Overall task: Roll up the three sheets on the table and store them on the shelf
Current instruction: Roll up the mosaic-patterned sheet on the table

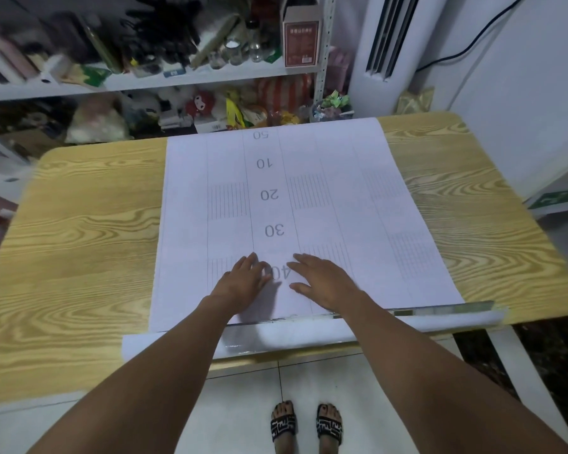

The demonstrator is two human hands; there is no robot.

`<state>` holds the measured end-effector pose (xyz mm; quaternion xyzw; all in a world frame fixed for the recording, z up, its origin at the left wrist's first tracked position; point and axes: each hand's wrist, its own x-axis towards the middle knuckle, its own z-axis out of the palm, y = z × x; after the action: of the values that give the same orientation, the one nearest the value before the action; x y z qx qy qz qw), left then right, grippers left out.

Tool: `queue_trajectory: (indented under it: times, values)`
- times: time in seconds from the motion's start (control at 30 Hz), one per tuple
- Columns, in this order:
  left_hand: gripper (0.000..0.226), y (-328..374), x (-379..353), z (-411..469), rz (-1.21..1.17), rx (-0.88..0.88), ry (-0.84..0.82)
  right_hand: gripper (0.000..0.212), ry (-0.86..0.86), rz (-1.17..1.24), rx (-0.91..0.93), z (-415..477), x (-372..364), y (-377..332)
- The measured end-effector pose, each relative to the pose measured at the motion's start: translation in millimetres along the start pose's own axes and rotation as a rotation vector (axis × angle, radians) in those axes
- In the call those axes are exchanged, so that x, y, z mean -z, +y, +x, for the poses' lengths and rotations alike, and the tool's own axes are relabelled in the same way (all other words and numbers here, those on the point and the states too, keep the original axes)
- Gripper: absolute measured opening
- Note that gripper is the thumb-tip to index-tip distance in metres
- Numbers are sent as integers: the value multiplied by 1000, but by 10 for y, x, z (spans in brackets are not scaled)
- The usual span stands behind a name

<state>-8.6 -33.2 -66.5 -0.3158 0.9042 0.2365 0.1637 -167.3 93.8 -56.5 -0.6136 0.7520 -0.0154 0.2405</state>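
Left grip: our left grip [243,280] lies flat with the fingers straight. It presses on the paper and holds nothing.
Right grip: our right grip [322,283] is just beside the left and is also flat. Its fingers are spread on the same surface and curl round nothing.
Top sheet: the top sheet [309,158] lies unrolled under both grips. It runs away from them to the far edge of the desk [79,224], and its printed numbers read upside down to us.
Lower sheet: just nearer to us than the grips, a wider lower sheet [309,335] sticks out from under the top one. It hangs over the near desk edge and reaches out past both grips on either side.
Third sheet: we cannot tell whether a third layer lies in the stack, since we make out only two edges.
Shelf: the shelf [210,77] stands beyond the grips, past the far end of the desk. It is crowded with boxes, jars and toys, and we see no rolled sheet on it.
Done: as far as we can judge, nothing yet, because no sheet shows a curl or a started roll.
Left: all of the rolling and all of the storing.
Step in hand: we take this to be smoothing or steadying the stack before the first roll starts.
Watch for: the overhanging near edge could slide off if we push towards ourselves.
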Motion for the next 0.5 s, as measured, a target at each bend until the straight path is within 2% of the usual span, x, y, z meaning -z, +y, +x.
queue_trajectory:
  times: [0.2, 0.5]
  values:
    - [49, 59, -82, -177, 44, 39, -88, 77, -136, 22, -43, -148, 7, -60]
    - [52, 211, -195, -526, 185, 0, -71, 84, -99, -103, -81, -221, -298, -94]
